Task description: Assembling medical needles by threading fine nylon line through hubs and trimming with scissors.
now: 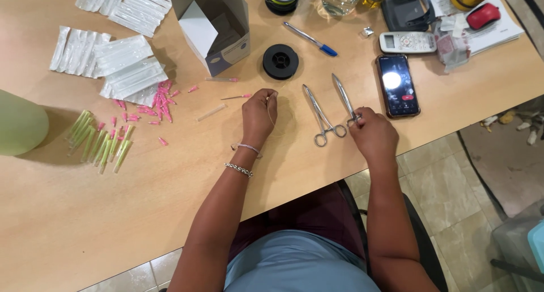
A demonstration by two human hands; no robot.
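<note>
Wooden and pale, the tabletop [113, 212] is stretching across the view, with a tiled floor [453, 173] showing past its near edge. At the far left a big green rounded container [20, 122] is sitting half out of view. Behind it, white sealed packets [122, 65] are lying in loose stacks, and an open grey cardboard box [212, 26] is standing beside them. On the far right a stack of papers [487, 34] is carrying a red mouse [483, 15], with a white remote [407, 41] just beside it and a black phone [398, 86] lying with its screen lit. The left hand [259, 115] is resting at the middle of the tabletop, closed around a thin pale thread [272, 113] that is curling over its fingers. The right hand [371, 134] is gripping the ring handles of a pair of steel forceps [344, 96], whose tips are pointing away from the person. A second pair of steel forceps [320, 116] is lying untouched between the two hands. A black spool [280, 61] is sitting just beyond the left hand, and a blue-capped pen [310, 39] is lying near it. Green plastic caps [99, 142] are lying bunched at the left, and small pink needle hubs [153, 105] are lying scattered near the packets.
</note>
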